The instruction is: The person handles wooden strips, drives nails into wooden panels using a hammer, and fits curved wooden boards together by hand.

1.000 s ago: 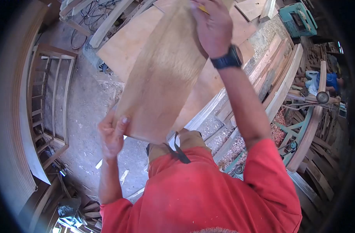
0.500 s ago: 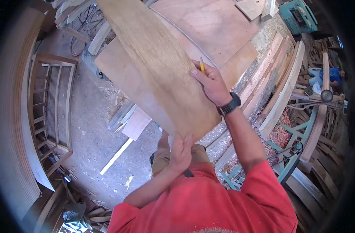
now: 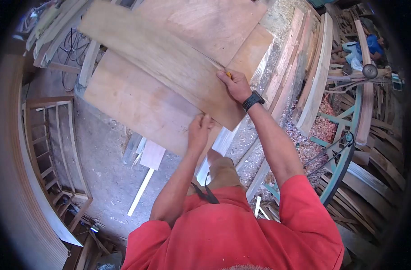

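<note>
A long thin wooden board (image 3: 156, 54) lies slantwise over larger plywood sheets (image 3: 133, 99), from the upper left down to the middle. My right hand (image 3: 237, 87), with a black watch at the wrist, grips the board's right edge near its lower end. A yellow pencil (image 3: 228, 74) shows between its fingers. My left hand (image 3: 200, 130) is closed at the board's lower left edge, its fingertips pinching that edge. Whether the board rests fully on the sheets, I cannot tell.
Long planks (image 3: 315, 81) run along the right, beside wood shavings (image 3: 324, 117) and a green metal frame (image 3: 345, 153). A slatted wooden frame (image 3: 73, 148) stands at the left. Cables (image 3: 73, 47) lie at the upper left. A thin strip (image 3: 140, 192) is on the floor.
The board has swung so its far end points to the upper left, and it has come lower over the sheets. My left hand has moved from its near end to its left edge.
</note>
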Motion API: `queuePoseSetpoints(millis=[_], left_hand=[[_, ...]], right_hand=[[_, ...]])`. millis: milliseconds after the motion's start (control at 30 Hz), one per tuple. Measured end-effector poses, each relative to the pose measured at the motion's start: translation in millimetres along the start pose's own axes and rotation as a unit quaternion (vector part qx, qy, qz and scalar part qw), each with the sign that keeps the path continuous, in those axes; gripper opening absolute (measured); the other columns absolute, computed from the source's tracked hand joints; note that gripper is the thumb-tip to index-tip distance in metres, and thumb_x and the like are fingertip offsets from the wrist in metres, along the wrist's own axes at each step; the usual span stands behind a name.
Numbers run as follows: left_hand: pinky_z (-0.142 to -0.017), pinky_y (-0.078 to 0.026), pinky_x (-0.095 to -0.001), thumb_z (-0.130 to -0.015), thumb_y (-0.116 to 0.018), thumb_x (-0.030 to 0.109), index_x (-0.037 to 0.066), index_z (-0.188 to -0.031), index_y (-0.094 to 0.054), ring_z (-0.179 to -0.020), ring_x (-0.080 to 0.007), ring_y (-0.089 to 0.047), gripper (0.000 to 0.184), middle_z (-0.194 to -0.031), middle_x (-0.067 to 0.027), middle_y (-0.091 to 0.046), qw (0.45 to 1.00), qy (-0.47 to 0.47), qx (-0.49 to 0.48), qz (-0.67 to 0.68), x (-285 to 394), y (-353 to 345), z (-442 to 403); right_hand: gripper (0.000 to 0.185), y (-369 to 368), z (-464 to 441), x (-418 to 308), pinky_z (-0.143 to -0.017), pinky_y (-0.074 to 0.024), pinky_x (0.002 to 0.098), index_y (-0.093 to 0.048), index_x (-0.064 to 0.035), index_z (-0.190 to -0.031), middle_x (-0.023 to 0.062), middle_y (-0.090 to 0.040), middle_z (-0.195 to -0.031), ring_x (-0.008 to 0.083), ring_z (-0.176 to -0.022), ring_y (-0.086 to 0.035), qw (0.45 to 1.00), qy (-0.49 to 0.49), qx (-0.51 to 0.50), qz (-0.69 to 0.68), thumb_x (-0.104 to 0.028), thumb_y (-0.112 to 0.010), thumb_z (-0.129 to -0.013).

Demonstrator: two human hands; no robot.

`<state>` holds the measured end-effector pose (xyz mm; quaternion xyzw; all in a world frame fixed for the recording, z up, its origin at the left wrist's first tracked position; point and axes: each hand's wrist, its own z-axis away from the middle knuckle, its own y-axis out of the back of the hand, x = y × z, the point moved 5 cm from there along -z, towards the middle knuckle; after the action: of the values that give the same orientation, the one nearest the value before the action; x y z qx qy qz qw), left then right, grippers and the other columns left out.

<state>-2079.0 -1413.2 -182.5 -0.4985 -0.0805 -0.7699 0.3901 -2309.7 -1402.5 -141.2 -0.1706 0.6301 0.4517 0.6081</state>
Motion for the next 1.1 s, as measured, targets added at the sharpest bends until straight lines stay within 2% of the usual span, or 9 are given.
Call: queuePoseSetpoints(millis=[233,300,333,400,500,767,833,933,1100], left_hand=[[-0.066,-0.054,-0.0290,-0.105,-0.062,0.031,-0.001,-0.093,-0.065,-0.074,-0.0120,-0.066,0.035,-0.081,-0.0078,-0.068,0.979,-0.082,0.184,0.010,52.5,50.9,-59.9],[-0.064,-0.057,-0.0304,-0.105,-0.061,0.031,0.000,-0.089,-0.067,-0.067,-0.0142,-0.065,0.036,-0.077,-0.0067,-0.068,0.988,-0.013,0.149,0.038,51.2,46.1,-73.1],[-0.064,-0.057,-0.0304,-0.105,-0.061,0.031,0.000,-0.089,-0.067,-0.067,-0.0142,-0.065,0.036,-0.077,-0.0067,-0.068,0.986,-0.018,0.159,0.040,52.2,45.2,-78.1],[-0.058,-0.058,-0.0310,-0.103,-0.063,0.037,-0.001,-0.083,-0.070,-0.058,-0.0170,-0.067,0.044,-0.070,-0.0109,-0.069,0.985,0.045,0.165,-0.023,50.6,43.2,-83.4],[-0.065,-0.061,-0.0324,-0.103,-0.057,0.050,-0.005,-0.075,-0.070,-0.059,-0.0218,-0.074,0.063,-0.066,-0.0149,-0.072,0.959,0.117,0.138,-0.218,61.6,48.8,-90.6],[-0.069,-0.061,-0.0340,-0.103,-0.049,0.057,0.000,-0.066,-0.072,-0.058,-0.0208,-0.074,0.072,-0.062,-0.0116,-0.072,0.935,0.130,0.152,-0.294,75.1,44.5,-99.1],[-0.069,-0.061,-0.0337,-0.103,-0.049,0.057,0.001,-0.067,-0.072,-0.059,-0.0204,-0.074,0.071,-0.061,-0.0111,-0.072,0.935,0.135,0.157,-0.290,80.7,43.3,-99.0],[-0.059,-0.059,-0.0326,-0.101,-0.058,0.052,-0.004,-0.069,-0.070,-0.056,-0.0215,-0.072,0.065,-0.067,-0.0174,-0.073,0.940,0.134,0.164,-0.267,82.3,41.9,-95.6],[-0.064,-0.060,-0.0325,-0.101,-0.052,0.051,0.000,-0.071,-0.075,-0.056,-0.0192,-0.072,0.064,-0.061,-0.0116,-0.072,0.941,0.124,0.161,-0.269,83.0,29.5,-104.3]], right_hand=[[0.038,3.3,3.4,6.2,-0.069,-0.0499,0.0332,-0.073,-0.0027,-0.101,0.0124,-0.069,-0.073,0.0181,-0.068,-0.062,0.995,0.061,0.018,0.070,-0.039,-0.064,-0.102],[0.040,23.2,-8.1,17.4,-0.081,-0.0537,0.0369,-0.072,-0.0015,-0.115,0.0168,-0.074,-0.089,0.0260,-0.085,-0.071,0.986,-0.081,0.077,0.120,-0.038,-0.060,-0.104],[0.040,29.2,-18.3,27.7,-0.081,-0.0537,0.0369,-0.072,-0.0015,-0.115,0.0168,-0.074,-0.089,0.0260,-0.085,-0.071,0.988,-0.074,0.068,0.118,-0.038,-0.060,-0.104],[0.045,51.0,-28.5,25.9,-0.095,-0.0526,0.0424,-0.065,0.0019,-0.130,0.0241,-0.072,-0.109,0.0367,-0.106,-0.069,0.932,0.010,0.285,0.223,-0.034,-0.057,-0.104],[0.051,49.5,-45.7,39.5,-0.102,-0.0485,0.0465,-0.057,0.0046,-0.139,0.0301,-0.067,-0.120,0.0457,-0.116,-0.062,0.949,-0.100,0.255,0.158,-0.032,-0.056,-0.104],[0.020,28.9,-79.9,17.0,-0.073,-0.0560,0.0383,-0.059,0.0043,-0.097,0.0170,-0.067,-0.089,0.0237,-0.081,-0.070,0.913,-0.309,0.238,-0.120,-0.011,-0.071,-0.093],[0.026,35.6,-89.5,45.3,-0.041,-0.0376,0.0290,-0.055,-0.0053,-0.084,0.0022,-0.052,-0.065,0.0132,-0.049,-0.050,0.877,-0.315,0.326,-0.160,-0.019,-0.077,-0.090],[0.019,40.2,-89.2,67.3,-0.070,-0.0529,0.0349,-0.061,0.0022,-0.092,0.0099,-0.066,-0.088,0.0192,-0.080,-0.065,0.849,-0.327,0.337,-0.243,-0.007,-0.077,-0.089],[0.017,55.8,-87.3,86.6,-0.055,-0.0456,0.0333,-0.062,-0.0032,-0.085,0.0050,-0.060,-0.075,0.0154,-0.061,-0.058,0.836,-0.353,0.278,-0.315,-0.011,-0.074,-0.093]])
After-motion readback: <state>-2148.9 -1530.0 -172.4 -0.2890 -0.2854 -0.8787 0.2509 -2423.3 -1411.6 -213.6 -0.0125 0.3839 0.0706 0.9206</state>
